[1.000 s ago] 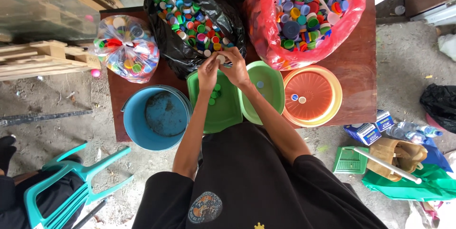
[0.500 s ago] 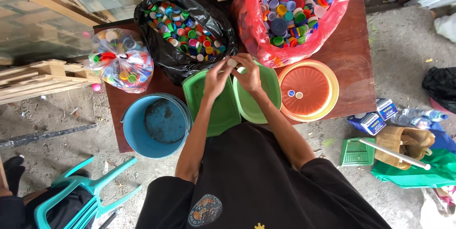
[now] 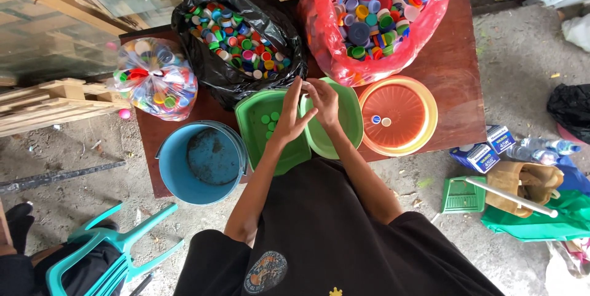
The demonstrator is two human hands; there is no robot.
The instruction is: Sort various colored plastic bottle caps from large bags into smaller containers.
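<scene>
A dark red-brown table (image 3: 455, 69) stands on a gritty concrete floor (image 3: 522, 56), carrying bags of bottle caps and coloured bowls. Left hand (image 3: 289, 115) and right hand (image 3: 322, 102) meet over the green trays (image 3: 279, 148), fingertips pinching something too small to identify.

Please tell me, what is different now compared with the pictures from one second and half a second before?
Little changed. The hands stay together, fingertips meeting on something too small to tell, above the green trays. They sit slightly nearer the body than a second ago. The black bag, red bag, orange bowl and blue bucket stayed in place.
</scene>
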